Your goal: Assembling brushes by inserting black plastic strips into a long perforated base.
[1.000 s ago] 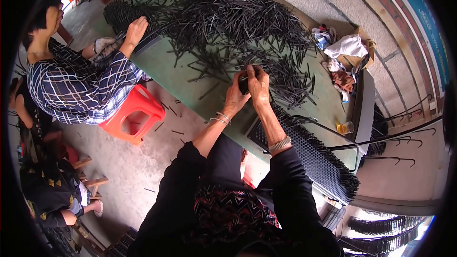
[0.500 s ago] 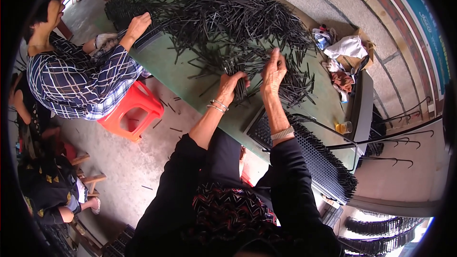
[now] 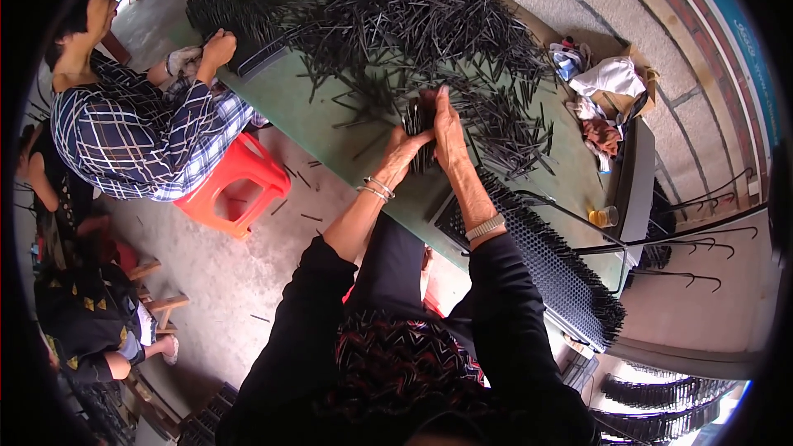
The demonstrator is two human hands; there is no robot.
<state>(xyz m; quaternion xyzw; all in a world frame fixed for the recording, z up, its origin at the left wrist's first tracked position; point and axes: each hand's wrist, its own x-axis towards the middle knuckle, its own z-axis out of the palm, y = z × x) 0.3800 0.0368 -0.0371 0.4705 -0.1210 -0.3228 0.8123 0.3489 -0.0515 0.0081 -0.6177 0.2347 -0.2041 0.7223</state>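
A bundle of thin black sticks (image 3: pixel 415 118) stands between my two hands over the green table (image 3: pixel 330 153). My left hand (image 3: pixel 405 149), with bracelets at its wrist, is closed around the bundle's near left side. Against the right side presses my right hand (image 3: pixel 448 130), its fingers held together and pointing away from me; a watch band circles that wrist. Some fingertips are hidden behind the sticks. Just beyond lies a big loose heap of black sticks (image 3: pixel 413 12). Near my right forearm sits a black perforated rack (image 3: pixel 553 268) with many stick ends standing along its edge.
A person in a plaid shirt (image 3: pixel 136 136) sits on a red stool (image 3: pixel 239 182) at the left, hands by another rack. A glass of yellow liquid (image 3: pixel 604 216), a box with cloths (image 3: pixel 615 83) and black metal hooks (image 3: pixel 702 244) are on the right. Fallen sticks dot the floor.
My right hand has moved left to meet the left hand and now presses on the bundle. The other person's raised hand has dropped left and nearer.
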